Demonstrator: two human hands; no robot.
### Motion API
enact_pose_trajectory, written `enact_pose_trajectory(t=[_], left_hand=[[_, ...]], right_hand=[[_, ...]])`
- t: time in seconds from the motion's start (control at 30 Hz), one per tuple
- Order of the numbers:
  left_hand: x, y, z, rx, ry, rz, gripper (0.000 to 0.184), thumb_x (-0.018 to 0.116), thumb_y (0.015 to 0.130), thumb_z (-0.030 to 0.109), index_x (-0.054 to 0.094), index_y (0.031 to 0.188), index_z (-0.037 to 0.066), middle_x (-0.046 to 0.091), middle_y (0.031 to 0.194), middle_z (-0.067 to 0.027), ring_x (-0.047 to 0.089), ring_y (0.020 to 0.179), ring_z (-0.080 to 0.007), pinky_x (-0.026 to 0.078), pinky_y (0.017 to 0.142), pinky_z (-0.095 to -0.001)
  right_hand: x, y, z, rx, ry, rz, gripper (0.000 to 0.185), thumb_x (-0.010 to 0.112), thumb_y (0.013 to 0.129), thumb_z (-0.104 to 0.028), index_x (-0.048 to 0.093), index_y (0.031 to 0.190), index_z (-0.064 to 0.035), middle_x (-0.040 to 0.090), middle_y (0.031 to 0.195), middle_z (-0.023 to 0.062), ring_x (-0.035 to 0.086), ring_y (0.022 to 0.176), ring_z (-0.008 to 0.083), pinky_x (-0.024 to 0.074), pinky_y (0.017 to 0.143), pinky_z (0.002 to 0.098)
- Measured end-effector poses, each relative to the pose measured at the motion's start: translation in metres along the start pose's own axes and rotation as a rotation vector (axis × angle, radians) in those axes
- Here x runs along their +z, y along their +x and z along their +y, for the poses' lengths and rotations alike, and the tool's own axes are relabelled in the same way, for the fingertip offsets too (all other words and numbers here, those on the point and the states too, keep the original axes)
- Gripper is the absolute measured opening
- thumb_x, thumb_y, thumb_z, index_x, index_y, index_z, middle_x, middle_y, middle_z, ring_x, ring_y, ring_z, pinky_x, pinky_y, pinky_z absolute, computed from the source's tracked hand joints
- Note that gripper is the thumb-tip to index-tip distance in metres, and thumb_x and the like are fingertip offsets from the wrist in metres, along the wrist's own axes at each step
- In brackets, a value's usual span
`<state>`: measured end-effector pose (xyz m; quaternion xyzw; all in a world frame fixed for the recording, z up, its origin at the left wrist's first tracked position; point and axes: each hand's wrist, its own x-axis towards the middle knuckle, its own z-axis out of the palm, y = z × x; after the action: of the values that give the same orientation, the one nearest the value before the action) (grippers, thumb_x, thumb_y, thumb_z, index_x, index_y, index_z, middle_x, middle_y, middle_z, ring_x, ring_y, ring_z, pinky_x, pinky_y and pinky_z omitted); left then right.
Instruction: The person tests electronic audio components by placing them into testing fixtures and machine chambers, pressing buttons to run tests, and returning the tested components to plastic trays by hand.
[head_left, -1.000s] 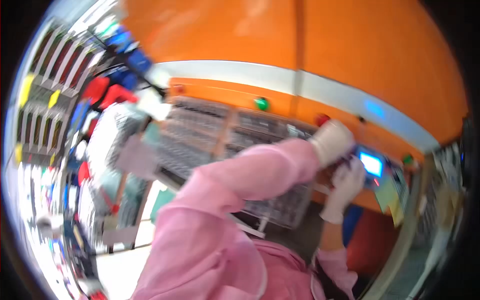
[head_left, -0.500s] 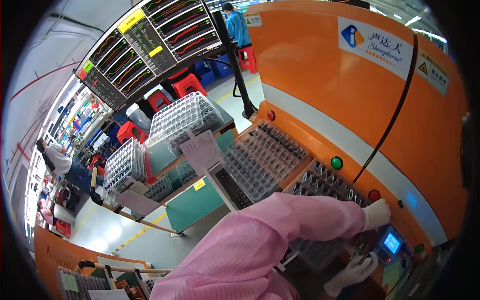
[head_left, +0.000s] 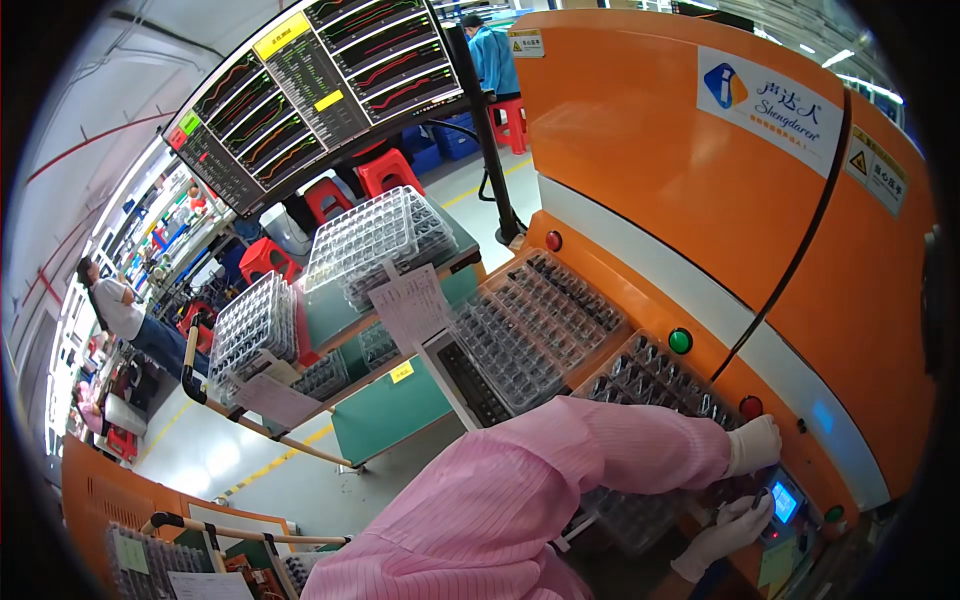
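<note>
My left hand, in a whitish glove below a pink sleeve, is at the orange machine's front edge, just below a red button. Its fingers look curled in, and whatever they hold is hidden. Lower down, my gloved right hand pinches a small black part between thumb and fingers, beside a small lit blue screen. A clear tray of black parts lies behind my left forearm, partly covered by the sleeve.
Another filled tray lies beside a keyboard. Stacked clear trays stand on a green-topped cart. A monitor with graphs hangs above. The orange machine fills the right. Two people stand or sit farther off.
My right hand has moved up and to the right, closer to the lit screen, with the black part in it. My left hand stays near the red button. The view has shifted slightly.
</note>
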<state>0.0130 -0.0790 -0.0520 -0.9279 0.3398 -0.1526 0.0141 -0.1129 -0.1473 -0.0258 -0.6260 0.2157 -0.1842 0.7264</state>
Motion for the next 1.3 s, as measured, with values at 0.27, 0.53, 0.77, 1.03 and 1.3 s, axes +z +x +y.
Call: enact_pose_trajectory(t=[0.27,0.53,0.77,1.03,1.3], left_hand=[[-0.009,-0.003,-0.001,0.01,-0.02,0.006,0.014,0.07,0.072,0.027,0.071,0.076,0.014,0.065,0.08,0.0017,0.061,0.08,-0.0187,0.04,0.073,-0.0321],[0.005,0.004,0.003,-0.017,-0.006,-0.085,0.026,0.075,0.07,0.038,0.074,0.084,0.017,0.068,0.088,0.0009,0.063,0.089,-0.0197,0.04,0.077,-0.0333],[-0.001,-0.002,0.0,0.026,-0.011,0.014,0.011,0.064,0.074,0.023,0.071,0.073,0.014,0.066,0.077,0.0,0.063,0.081,-0.0191,0.041,0.073,-0.0329],[-0.026,-0.005,-0.009,-0.01,-0.116,-0.013,0.014,0.062,0.077,0.025,0.07,0.074,0.013,0.068,0.077,-0.0084,0.067,0.078,-0.0258,0.051,0.066,-0.0399],[-0.032,-0.008,-0.013,0.109,-0.092,-0.049,0.015,0.066,0.079,0.027,0.066,0.087,0.013,0.064,0.089,-0.0076,0.063,0.088,-0.0248,0.048,0.076,-0.0386]], right_hand=[[0.008,-0.006,-0.005,-0.032,0.002,0.061,0.034,0.05,0.096,-0.034,0.055,0.112,-0.0042,0.038,0.065,-0.0035,0.036,0.056,0.0046,0.0299,0.051,0.0204],[0.015,0.003,-0.003,0.027,0.02,0.061,0.03,0.049,0.097,-0.033,0.054,0.103,-0.004,0.035,0.062,-0.0039,0.029,0.051,0.0047,0.0254,0.048,0.0199],[0.005,-0.005,-0.009,0.009,0.032,0.019,0.023,0.049,0.097,-0.023,0.055,0.097,-0.0005,0.041,0.067,-0.0003,0.036,0.055,0.0083,0.0315,0.051,0.0227],[-0.035,-0.029,0.012,-0.594,-0.114,-0.163,0.01,0.045,0.092,0.0,0.053,0.099,0.0005,0.049,0.076,0.0056,0.046,0.064,0.0126,0.0392,0.059,0.024],[-0.021,-0.02,-0.002,-0.066,0.435,-0.223,0.021,0.039,0.101,-0.023,0.052,0.098,-0.0061,0.038,0.054,-0.0022,0.028,0.039,0.0062,0.0215,0.039,0.0227]])
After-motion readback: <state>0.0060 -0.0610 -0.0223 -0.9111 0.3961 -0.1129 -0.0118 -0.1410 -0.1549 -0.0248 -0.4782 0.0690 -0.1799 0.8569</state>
